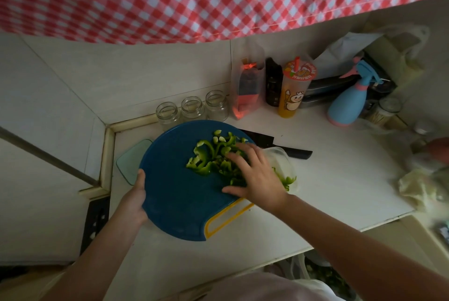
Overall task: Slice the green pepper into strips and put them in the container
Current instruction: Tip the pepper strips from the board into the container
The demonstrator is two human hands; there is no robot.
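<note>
Left hand (136,200) grips the blue cutting board (175,194) by its edge, thumb on top. Right hand (255,174) lies fingers-spread on the green pepper strips (204,160), and the clear container (284,160) sits just behind its knuckles with a few strips inside.

left hand (134,197) near the counter's (340,179) left edge, thumb over the cutting board (175,198) rim, gripping it, other fingers hidden underneath. right hand (255,174) mid-counter, palm down, fingers straight and spread, pressing on the pepper strips (204,157). both forearms bare, reaching in from the near edge
</note>
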